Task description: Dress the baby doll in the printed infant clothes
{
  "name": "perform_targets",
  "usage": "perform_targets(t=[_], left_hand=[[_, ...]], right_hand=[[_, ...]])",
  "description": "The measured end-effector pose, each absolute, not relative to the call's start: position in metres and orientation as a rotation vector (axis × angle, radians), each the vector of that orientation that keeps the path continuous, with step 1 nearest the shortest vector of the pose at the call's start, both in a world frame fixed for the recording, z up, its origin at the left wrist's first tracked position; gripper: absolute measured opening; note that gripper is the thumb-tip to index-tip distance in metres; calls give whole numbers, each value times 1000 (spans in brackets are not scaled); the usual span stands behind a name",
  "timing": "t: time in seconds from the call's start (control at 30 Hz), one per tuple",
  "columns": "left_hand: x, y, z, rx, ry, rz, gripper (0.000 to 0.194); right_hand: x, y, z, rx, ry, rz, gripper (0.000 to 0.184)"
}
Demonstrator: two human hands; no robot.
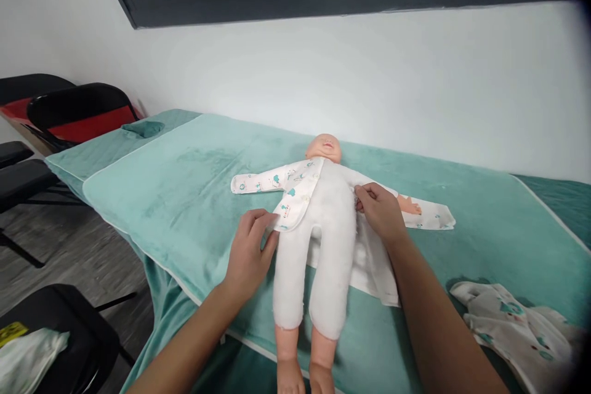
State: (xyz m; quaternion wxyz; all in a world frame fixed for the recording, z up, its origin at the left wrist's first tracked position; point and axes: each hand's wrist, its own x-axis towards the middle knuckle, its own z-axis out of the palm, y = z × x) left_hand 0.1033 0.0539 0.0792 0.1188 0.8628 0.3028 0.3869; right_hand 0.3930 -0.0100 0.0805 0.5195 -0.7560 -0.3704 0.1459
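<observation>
A baby doll (332, 209) lies on its back, head toward the wall, with a white stuffed body and bare plastic feet. A printed baby shirt (295, 197) covers one side of its chest, and that sleeve (258, 182) hides the arm. My left hand (249, 252) pinches the shirt's lower front corner. On the doll's other side, my right hand (381, 209) has thumb and finger closed beside the torso; what they hold is hidden. Past it, the doll's plastic hand (409, 204) lies on the other sleeve (436, 215). More of the shirt spreads beneath the body.
A green padded sheet (184, 178) covers the table, which stands against a white wall (369, 80). Folded printed clothing (517, 326) lies at the near right. Black chairs (83, 117) stand at left, and a nearer chair (87, 332) holds white cloth (32, 357).
</observation>
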Motion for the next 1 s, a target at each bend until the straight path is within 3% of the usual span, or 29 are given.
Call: perform_targets(t=[0.13, 0.43, 0.8, 1.0], left_hand=[[113, 50, 91, 2573, 765, 1176, 15], [123, 28, 94, 2758, 474, 1085, 20], [126, 31, 91, 2751, 462, 997, 16], [126, 29, 90, 2740, 442, 1025, 14]], right_hand=[[397, -9, 79, -1773, -868, 358, 30], [429, -22, 84, -1861, -607, -43, 18], [459, -29, 69, -2222, -550, 27, 34], [476, -33, 61, -2106, -387, 50, 23]])
